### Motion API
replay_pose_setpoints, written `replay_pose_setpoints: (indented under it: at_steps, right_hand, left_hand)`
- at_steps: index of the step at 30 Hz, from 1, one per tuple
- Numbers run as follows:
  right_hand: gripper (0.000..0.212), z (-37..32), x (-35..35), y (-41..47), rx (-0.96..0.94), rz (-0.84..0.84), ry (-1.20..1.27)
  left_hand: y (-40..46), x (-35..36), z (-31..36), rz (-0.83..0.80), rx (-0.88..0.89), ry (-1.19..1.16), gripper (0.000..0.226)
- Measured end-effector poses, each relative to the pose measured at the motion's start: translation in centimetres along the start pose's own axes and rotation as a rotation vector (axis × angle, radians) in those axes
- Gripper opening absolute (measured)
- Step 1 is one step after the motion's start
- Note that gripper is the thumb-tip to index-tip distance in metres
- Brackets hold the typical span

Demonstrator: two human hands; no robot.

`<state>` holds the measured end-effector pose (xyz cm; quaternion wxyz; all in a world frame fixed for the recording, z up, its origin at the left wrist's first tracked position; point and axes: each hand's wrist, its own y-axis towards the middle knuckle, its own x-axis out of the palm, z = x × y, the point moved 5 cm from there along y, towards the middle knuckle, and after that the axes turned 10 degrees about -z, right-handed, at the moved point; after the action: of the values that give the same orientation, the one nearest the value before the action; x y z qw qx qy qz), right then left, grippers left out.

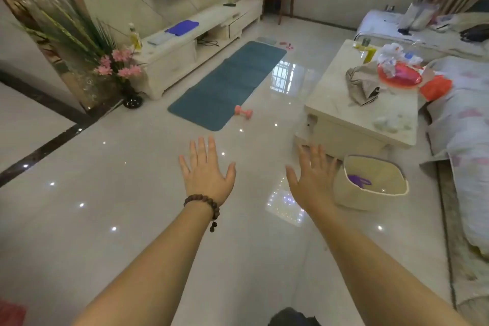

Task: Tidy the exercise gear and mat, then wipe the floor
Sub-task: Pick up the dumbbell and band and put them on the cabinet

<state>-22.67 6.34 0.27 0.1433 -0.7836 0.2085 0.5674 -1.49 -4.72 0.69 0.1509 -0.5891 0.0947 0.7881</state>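
A: How are the hands held in the head view?

B: The left hand (206,174) and right hand (312,180) are stretched forward, palms down, fingers spread, nothing gripped; probably no item has been chosen yet

A: Where is the gear found?

B: Well beyond the left fingertips the teal exercise mat (227,85) is laid flat, a pink dumbbell (243,112) at its near corner. Just right of the right fingers a woven basket (375,198) is set, seemingly for collecting gear, a purple item inside

We see a glossy tiled floor (132,193) — on it lie a teal mat (227,85), a pink dumbbell (243,112) just beside it, and a woven basket (370,185).
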Motion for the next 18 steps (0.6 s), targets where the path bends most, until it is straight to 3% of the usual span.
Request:
replay_pose_setpoints:
  at_steps: [5, 10, 18]
  right_hand:
    - [0.077, 1.7, 3.4, 1.9, 0.044, -0.032, -0.072]
    - [0.068, 3.3, 5.3, 7.0, 0.077, -0.087, -0.057]
    - [0.061, 7.0, 5.4, 24.5, 0.107, -0.181, -0.057]
  left_hand:
    - [2.6, 2.9, -0.6, -0.065, -0.004, 0.020, 0.077]
    - [8.3, 5.7, 0.7, -0.132, -0.010, 0.061, 0.077]
    - [25.2, 7.4, 6.7, -0.132, -0.045, 0.053, 0.076]
